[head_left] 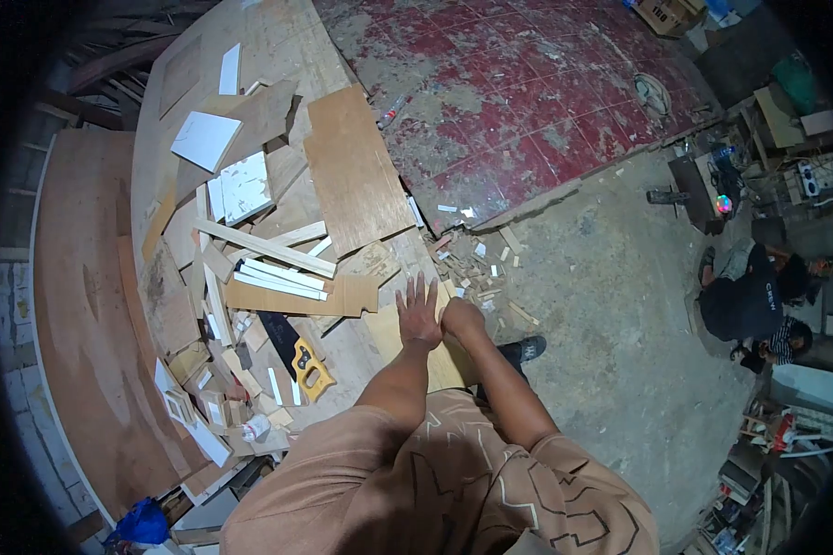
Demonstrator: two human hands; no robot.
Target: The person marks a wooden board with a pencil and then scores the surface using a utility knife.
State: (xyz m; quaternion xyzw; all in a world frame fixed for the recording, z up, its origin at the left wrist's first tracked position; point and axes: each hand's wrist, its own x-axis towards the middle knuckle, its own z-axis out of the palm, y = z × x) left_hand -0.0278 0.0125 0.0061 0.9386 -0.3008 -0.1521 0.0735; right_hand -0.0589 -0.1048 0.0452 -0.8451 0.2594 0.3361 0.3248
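My left hand lies flat with fingers spread, pressing on a pale wooden board at the workbench's right edge. Close beside it, my right hand is closed in a fist at the board's right edge; whatever it grips, if anything, is hidden. A handsaw with a yellow handle rests on the bench to the left of my forearm. Beyond my left hand lie a strip of brown board and a larger brown plywood sheet.
Wooden strips and white-faced offcuts clutter the bench. Wood scraps litter the concrete floor. A raised red tiled floor is ahead to the right. People sit low at far right. A large curved panel stands at left.
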